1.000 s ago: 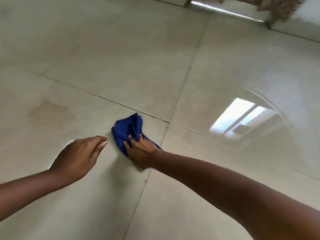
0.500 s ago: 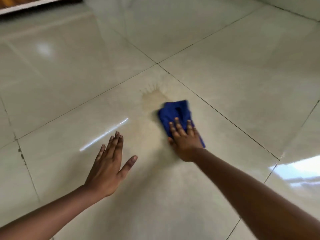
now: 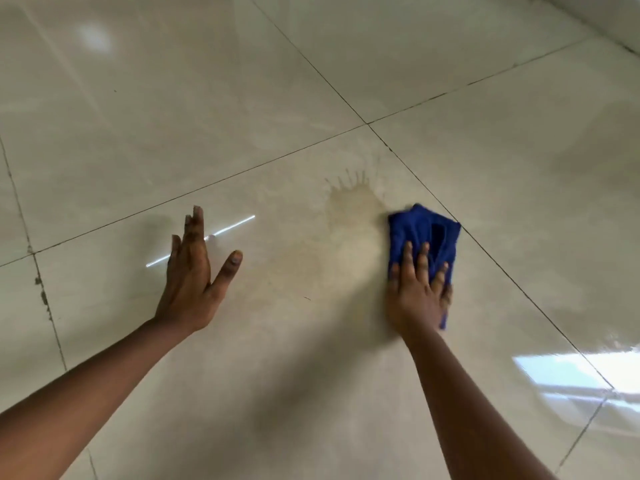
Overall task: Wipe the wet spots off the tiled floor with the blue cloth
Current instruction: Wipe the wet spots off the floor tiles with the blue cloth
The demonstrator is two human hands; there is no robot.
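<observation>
A folded blue cloth lies on the glossy cream tiled floor. My right hand presses flat on the cloth's near part with straight fingers. Just left of the cloth is a brownish wet spot with splash streaks at its far edge and a faint smear trailing toward me. My left hand hovers or rests flat over the tile to the left, fingers straight and thumb spread, holding nothing.
Dark grout lines cross the floor and meet beyond the spot. A bright window reflection shines on the tile at the right. A wall base runs along the top right corner.
The view swung from another part of the floor to the spot. My right hand slid the cloth to the spot's right side. My left hand opened flat over the tile.
</observation>
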